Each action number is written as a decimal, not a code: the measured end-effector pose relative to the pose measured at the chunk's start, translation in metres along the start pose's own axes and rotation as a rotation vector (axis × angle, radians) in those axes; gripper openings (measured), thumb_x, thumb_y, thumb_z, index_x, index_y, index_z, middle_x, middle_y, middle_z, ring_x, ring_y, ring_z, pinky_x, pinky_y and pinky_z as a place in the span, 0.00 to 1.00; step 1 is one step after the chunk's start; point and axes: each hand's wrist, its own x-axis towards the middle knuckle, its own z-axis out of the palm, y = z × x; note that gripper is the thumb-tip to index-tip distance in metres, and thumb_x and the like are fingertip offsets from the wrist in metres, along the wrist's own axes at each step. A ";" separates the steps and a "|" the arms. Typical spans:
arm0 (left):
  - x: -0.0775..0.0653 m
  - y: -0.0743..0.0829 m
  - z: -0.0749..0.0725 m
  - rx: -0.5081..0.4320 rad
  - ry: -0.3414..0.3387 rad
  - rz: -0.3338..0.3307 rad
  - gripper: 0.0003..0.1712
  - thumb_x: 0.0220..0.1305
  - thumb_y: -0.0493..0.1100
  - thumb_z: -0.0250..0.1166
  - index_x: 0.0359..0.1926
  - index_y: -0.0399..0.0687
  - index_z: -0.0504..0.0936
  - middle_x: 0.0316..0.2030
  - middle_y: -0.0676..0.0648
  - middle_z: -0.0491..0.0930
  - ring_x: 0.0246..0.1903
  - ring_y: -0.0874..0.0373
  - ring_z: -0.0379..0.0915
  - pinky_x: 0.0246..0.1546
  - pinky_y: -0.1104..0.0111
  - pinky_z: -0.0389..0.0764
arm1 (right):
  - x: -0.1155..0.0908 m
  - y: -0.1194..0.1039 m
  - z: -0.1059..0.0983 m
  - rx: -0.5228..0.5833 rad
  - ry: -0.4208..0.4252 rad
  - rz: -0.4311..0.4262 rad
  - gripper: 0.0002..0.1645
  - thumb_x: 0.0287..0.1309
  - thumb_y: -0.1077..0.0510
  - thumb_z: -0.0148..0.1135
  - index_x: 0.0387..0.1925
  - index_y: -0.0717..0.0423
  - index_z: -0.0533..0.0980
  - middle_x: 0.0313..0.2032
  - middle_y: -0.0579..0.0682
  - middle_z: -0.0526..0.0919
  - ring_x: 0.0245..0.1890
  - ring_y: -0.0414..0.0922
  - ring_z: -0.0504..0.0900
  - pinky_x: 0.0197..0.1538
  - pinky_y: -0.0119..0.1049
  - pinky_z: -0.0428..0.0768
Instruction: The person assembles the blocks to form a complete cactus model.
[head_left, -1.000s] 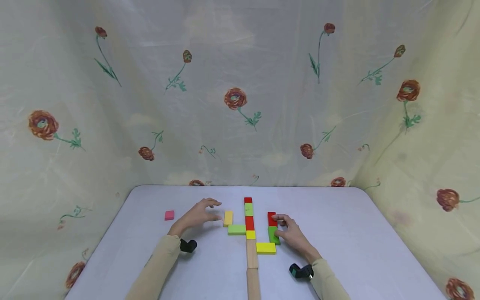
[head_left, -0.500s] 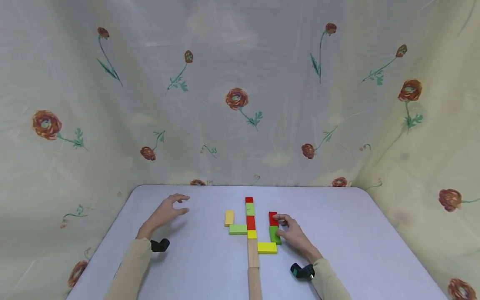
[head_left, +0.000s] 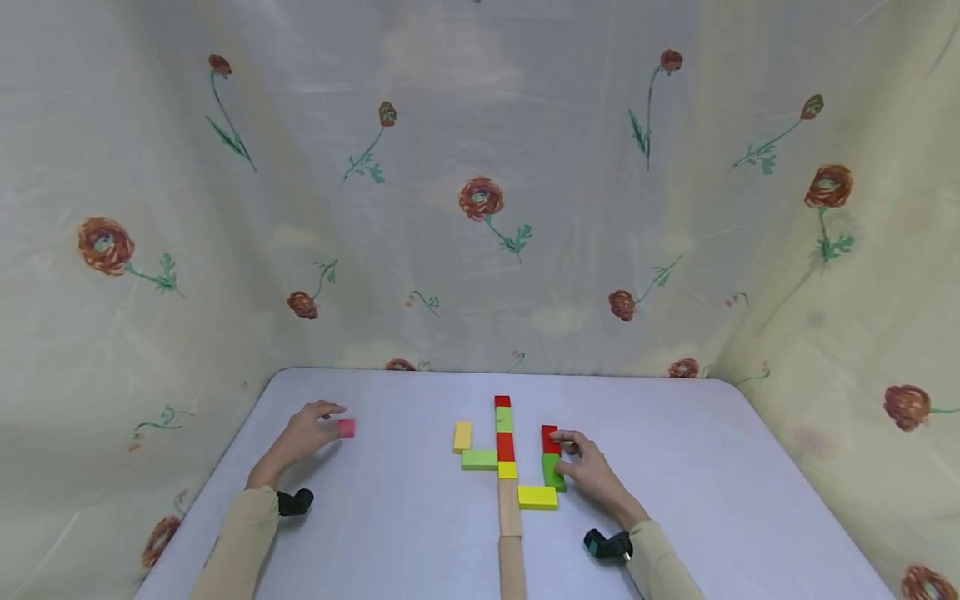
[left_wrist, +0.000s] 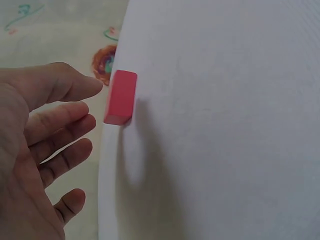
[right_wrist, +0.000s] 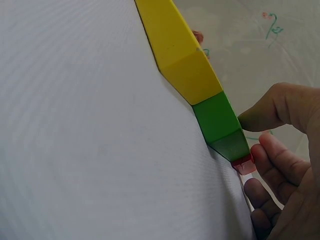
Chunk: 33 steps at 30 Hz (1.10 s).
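My left hand (head_left: 302, 435) reaches beside a pink block (head_left: 347, 428) at the left of the table. Its thumb tip is close to the block in the left wrist view, with the fingers loosely bent. My right hand (head_left: 594, 473) rests at a dark green block (head_left: 552, 468) and a red block (head_left: 549, 442), which lie end to end. The thumb is against the green block (right_wrist: 217, 117), and the fingertips are by the red block (right_wrist: 244, 164). A yellow block (head_left: 537, 498) lies crosswise in front of the green one.
A column of blocks runs up the middle: plain wooden blocks (head_left: 511, 567), a small yellow block (head_left: 507, 470), a red block (head_left: 506, 447), a light green block (head_left: 504, 419) and another red block (head_left: 502, 401). Left of it lie a light green block (head_left: 480, 460) and a pale yellow block (head_left: 462, 437).
My left hand has moved left, away from the pale yellow block, to the pink block. The right hand has stayed at the green and red blocks.
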 end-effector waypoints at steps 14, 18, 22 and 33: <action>0.002 -0.011 0.009 0.006 0.013 0.010 0.20 0.58 0.36 0.64 0.51 0.32 0.81 0.47 0.36 0.79 0.50 0.39 0.74 0.50 0.48 0.75 | -0.001 0.000 0.001 -0.015 0.003 -0.006 0.29 0.53 0.64 0.63 0.58 0.50 0.71 0.58 0.51 0.74 0.57 0.51 0.67 0.63 0.55 0.66; 0.001 -0.008 0.008 -0.025 0.025 0.009 0.20 0.56 0.35 0.64 0.51 0.30 0.81 0.45 0.36 0.79 0.48 0.39 0.74 0.49 0.49 0.75 | -0.001 0.000 0.000 -0.020 0.007 -0.007 0.28 0.54 0.63 0.62 0.58 0.51 0.71 0.58 0.51 0.74 0.57 0.51 0.67 0.63 0.55 0.67; -0.001 -0.005 0.007 -0.050 0.032 -0.019 0.20 0.57 0.35 0.64 0.51 0.32 0.81 0.46 0.37 0.80 0.48 0.42 0.73 0.47 0.53 0.75 | -0.002 0.000 0.000 -0.023 0.010 -0.016 0.28 0.54 0.64 0.62 0.58 0.51 0.71 0.58 0.52 0.74 0.57 0.52 0.67 0.62 0.55 0.67; 0.002 -0.005 0.011 -0.063 0.043 -0.051 0.16 0.57 0.37 0.66 0.48 0.37 0.83 0.45 0.40 0.81 0.47 0.46 0.73 0.47 0.54 0.75 | -0.001 0.000 -0.001 -0.026 0.006 -0.018 0.28 0.54 0.64 0.63 0.58 0.51 0.71 0.58 0.51 0.75 0.58 0.52 0.68 0.63 0.56 0.66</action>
